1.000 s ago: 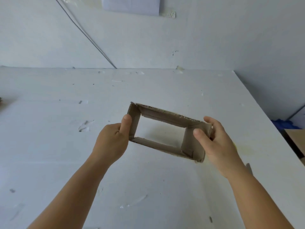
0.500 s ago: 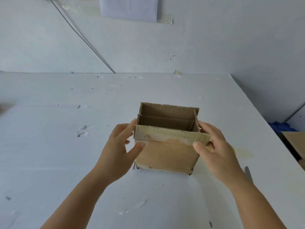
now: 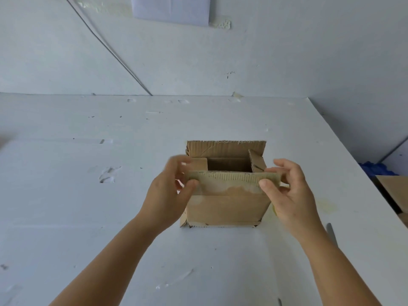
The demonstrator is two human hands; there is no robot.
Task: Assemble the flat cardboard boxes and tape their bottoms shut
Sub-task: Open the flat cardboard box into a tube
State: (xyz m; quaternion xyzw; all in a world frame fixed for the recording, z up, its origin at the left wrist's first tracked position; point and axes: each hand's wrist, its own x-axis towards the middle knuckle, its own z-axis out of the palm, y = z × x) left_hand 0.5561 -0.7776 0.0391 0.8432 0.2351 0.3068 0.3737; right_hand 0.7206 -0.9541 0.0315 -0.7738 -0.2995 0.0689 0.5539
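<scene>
Since half a second ago the cardboard box (image 3: 227, 206) sits a little squarer to the viewer, its side flaps have begun to fold inward over the opening, and the left hand (image 3: 169, 195) has slid up from the box's side wall to the near flap.

Nearest the viewer, two bare forearms reach forward over the white surface (image 3: 66, 217). A thin grey strip (image 3: 331, 234) lies on the surface just right of the right wrist; what it is cannot be told.

Between the hands stands the box, upright on the surface with its open end up. The left hand, blurred, pinches the left end of the near flap (image 3: 231, 181), thumb on the front face and fingers curled behind. The right hand (image 3: 287, 191) pinches the right end of the same flap in the same way, thumb in front, fingers bent over the top edge. Pale torn patches run across this flap's front.

Just beyond the hands, the small left flap lies nearly level over the opening and the right one leans inward. The far flap stands upright behind them.

Well to the right of the right hand, off the surface's edge, are a brown cardboard piece (image 3: 395, 191) and something blue (image 3: 375, 168). Farthest off, a pale sheet (image 3: 172, 9) hangs on the wall, with a thin cable (image 3: 110, 49) running down it diagonally.
</scene>
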